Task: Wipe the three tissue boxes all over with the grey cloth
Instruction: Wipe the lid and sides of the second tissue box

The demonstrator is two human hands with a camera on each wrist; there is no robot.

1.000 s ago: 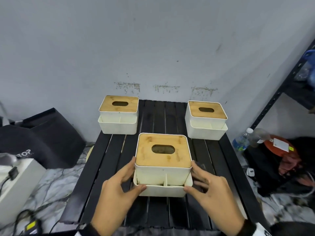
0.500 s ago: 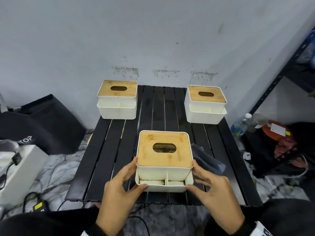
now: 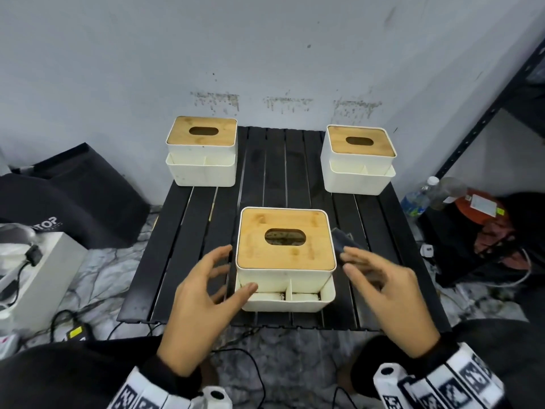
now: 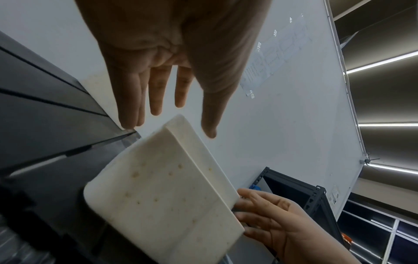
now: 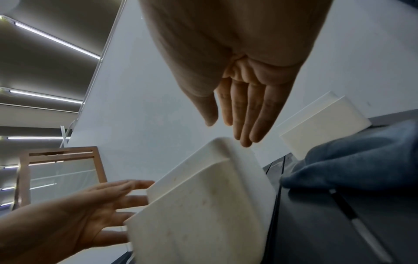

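Black slatted table (image 3: 188, 231) bears grey cloth (image 3: 343, 242) beside near tissue box (image 3: 284, 255).

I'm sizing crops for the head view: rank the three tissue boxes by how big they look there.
1. Near tissue box, largest, but it is closest to the camera.
2. Back left box and back right box look alike; no ranking.
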